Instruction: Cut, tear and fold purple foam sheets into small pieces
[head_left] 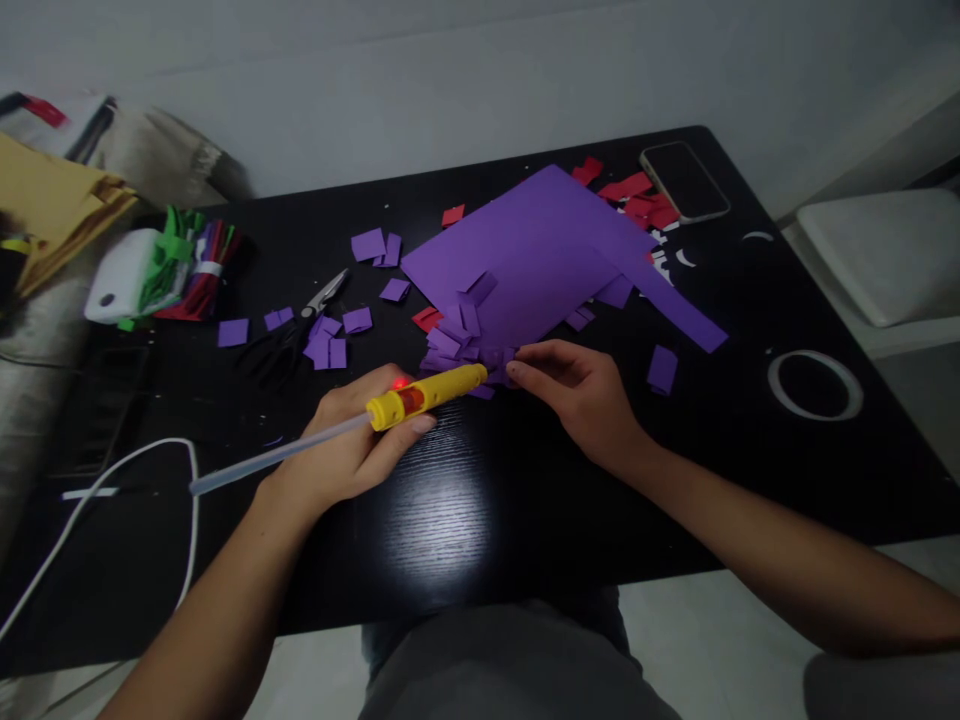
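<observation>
My left hand [360, 420] is wrapped around a yellow hot glue gun [442, 390], whose red light glows. A long clear glue stick [277, 457] sticks out of its back end. The nozzle points right, close to a small purple paper piece [496, 364]. My right hand [574, 385] pinches that piece at its right edge between thumb and fingers. Just behind lies a pile of folded purple paper pieces [454, 335], partly on a large purple sheet [517, 240]. Whether the nozzle touches the paper I cannot tell.
Black-handled scissors [307, 325] lie at the left among purple squares [367, 245]. Bundled green and red strips [187, 265] are farther left, near a white cable [191, 530]. A phone [684, 180] and red scraps [637, 200] are at the back right; a tape-like ring [851, 385] sits at right.
</observation>
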